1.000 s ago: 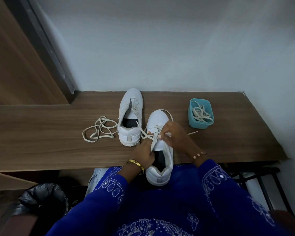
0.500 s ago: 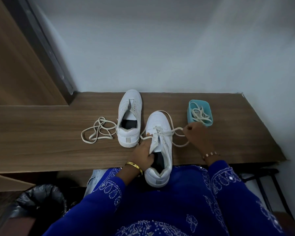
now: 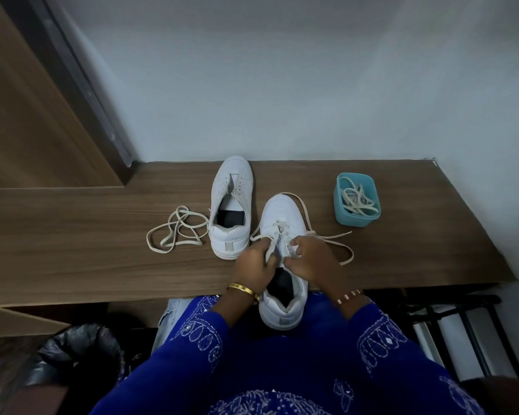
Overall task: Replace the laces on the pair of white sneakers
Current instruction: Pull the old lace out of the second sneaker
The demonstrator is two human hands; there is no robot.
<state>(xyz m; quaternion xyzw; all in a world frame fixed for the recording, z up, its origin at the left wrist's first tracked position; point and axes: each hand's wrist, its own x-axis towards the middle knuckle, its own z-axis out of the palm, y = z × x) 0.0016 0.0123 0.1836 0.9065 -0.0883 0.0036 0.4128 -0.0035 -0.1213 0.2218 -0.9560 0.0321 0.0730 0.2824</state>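
At the near edge of a wooden shelf (image 3: pixel 72 235), a person's two hands meet over the lacing of a white sneaker (image 3: pixel 282 217). The left hand (image 3: pixel 253 266) pinches the shoe's tongue; the right hand (image 3: pixel 313 262) has its fingers curled round the lace (image 3: pixel 327 235), which trails right in a loop across the wood. The sneaker runs lengthwise away from the person, toe toward the wall, heel overhanging the edge above the lap. The second sneaker (image 3: pixel 231 199) stands just left, unlaced, pointing the same way. A loose lace (image 3: pixel 174 229) lies further left; a teal tub (image 3: pixel 357 199) of laces sits to the right.
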